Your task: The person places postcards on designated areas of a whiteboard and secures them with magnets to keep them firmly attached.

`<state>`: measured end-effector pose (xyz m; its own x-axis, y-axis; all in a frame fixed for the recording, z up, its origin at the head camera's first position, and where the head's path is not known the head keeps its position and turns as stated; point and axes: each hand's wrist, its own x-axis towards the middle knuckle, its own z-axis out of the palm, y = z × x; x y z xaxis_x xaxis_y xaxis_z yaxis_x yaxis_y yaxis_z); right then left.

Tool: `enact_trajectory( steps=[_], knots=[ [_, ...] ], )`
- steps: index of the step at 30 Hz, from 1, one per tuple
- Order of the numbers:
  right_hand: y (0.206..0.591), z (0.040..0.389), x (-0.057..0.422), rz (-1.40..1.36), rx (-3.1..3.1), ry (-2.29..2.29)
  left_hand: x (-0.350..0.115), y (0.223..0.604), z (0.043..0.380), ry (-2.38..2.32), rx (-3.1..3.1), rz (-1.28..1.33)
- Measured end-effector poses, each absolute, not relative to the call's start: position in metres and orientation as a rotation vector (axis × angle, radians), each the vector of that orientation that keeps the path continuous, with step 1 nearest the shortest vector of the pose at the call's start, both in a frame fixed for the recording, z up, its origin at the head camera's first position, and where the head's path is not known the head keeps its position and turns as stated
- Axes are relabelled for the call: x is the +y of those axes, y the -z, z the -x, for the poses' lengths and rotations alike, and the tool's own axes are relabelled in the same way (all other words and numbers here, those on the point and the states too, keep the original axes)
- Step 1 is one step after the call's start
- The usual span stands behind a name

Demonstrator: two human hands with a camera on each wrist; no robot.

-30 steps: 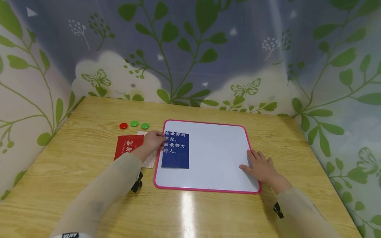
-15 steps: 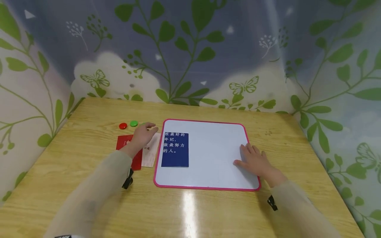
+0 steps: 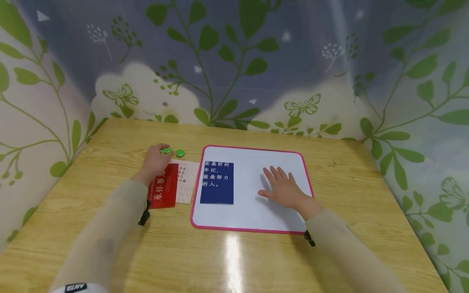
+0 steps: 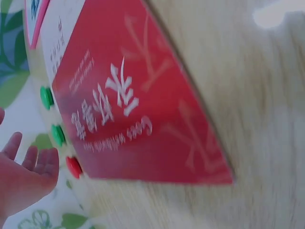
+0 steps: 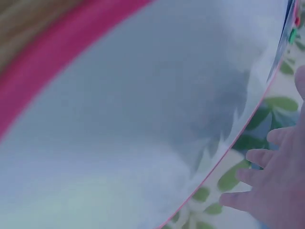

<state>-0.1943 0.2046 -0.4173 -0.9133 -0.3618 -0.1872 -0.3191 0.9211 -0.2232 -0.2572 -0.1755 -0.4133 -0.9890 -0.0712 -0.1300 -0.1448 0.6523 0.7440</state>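
Head view: left hand (image 3: pixel 154 160) released beside partly covered green magnet (image 3: pixel 167 150), right hand (image 3: pixel 285 191) released, fingers spread above whiteboard (image 3: pixel 249 215), blue card (image 3: pixel 217 194) on whiteboard's left side, left wrist view: red magnet (image 4: pixel 74 167) near cropped left hand, right wrist view: right hand cropped

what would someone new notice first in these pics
Probably the pink-rimmed whiteboard on the wooden table, with a dark blue card lying on its left part. The right hand spreads over the board; the left hand is near the green discs beyond the red card. Behind, big green leaves pattern the backdrop.
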Motion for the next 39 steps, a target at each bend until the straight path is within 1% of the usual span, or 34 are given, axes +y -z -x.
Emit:
enact_trajectory(
  steps=[9,14,25,39],
  knots=[
    [0.414,0.202,0.156,0.663,2.829,0.165,-0.195,0.409,0.26,-1.118,2.893,0.189],
    [0.414,0.203,0.138,0.704,2.8,0.141,-0.207,0.411,0.261,-1.013,2.942,0.176],
    [0.425,0.2,0.125,0.683,2.742,0.063,-0.215,0.415,0.268,-0.889,2.895,0.274],
    [0.428,0.191,0.11,0.667,2.758,0.006,-0.215,0.416,0.261,-0.643,2.928,0.319]
  ],
)
